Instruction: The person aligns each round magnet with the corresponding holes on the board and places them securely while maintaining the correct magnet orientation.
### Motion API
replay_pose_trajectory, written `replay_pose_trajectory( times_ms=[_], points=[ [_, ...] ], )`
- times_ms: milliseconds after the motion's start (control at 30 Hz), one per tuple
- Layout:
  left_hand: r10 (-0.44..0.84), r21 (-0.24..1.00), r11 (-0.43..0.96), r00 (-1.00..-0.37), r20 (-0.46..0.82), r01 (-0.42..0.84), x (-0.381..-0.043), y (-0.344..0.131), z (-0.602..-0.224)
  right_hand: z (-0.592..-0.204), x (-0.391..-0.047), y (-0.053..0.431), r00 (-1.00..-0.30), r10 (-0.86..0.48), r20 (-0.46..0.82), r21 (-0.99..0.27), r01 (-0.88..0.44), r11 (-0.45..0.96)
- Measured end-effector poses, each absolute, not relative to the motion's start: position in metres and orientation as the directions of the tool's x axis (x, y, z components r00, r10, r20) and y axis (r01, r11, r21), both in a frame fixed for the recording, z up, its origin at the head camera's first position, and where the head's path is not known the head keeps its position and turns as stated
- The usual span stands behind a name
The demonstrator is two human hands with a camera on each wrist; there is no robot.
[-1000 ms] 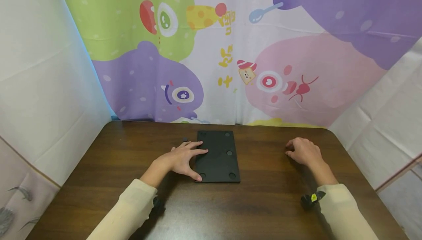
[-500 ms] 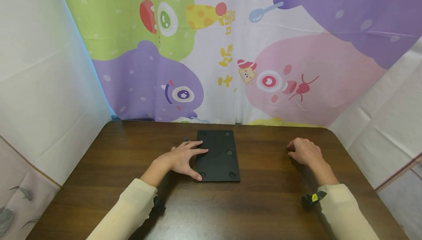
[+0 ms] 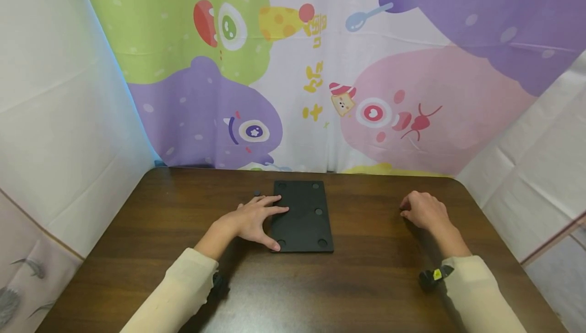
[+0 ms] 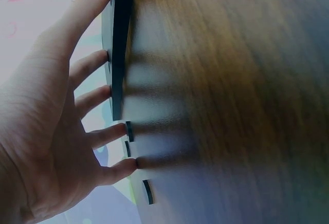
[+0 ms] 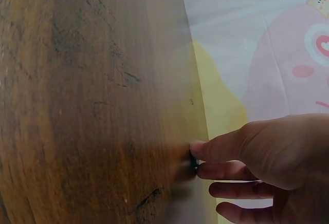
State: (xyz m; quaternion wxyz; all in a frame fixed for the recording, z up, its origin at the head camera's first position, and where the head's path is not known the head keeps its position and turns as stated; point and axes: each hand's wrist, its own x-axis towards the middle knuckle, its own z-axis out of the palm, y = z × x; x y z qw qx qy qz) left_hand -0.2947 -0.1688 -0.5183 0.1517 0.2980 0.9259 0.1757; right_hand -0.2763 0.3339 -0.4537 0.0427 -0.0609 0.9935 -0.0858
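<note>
Counter (image 3: 357, 287): brown wood, backed by a printed cloth (image 3: 293, 79).
Right hand (image 3: 426, 212): fingers pinched one small dark piece (image 5: 193, 162).
Left hand (image 3: 251, 221): fingers lay spread, thumb and two tips touching the black board (image 3: 299, 226) mid-counter.
Risk: the pinched piece could likely have slipped had the fingers loosened.
Tally: one board, five visible round marks (image 3: 318, 211), three loose pieces (image 4: 148, 192) beside the left hand.
</note>
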Motion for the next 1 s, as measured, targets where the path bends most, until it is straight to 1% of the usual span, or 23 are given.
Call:
replay_pose_trajectory(
  times_ms=[500,1000],
  points=[
    [0.605,0.414,0.761,-0.777,-0.177,0.499,-0.2945,-0.1696,-0.5197,-0.4569,-0.2780,0.3334,-0.994,-0.090,-0.068,-0.167,-0.077,0.983],
    [0.595,0.428,0.764,-0.783,-0.179,0.483,-0.2950,-0.1688,-0.5201,-0.4615,-0.2790,0.3331,-0.995,-0.099,-0.027,-0.168,-0.094,0.981]
  ],
)
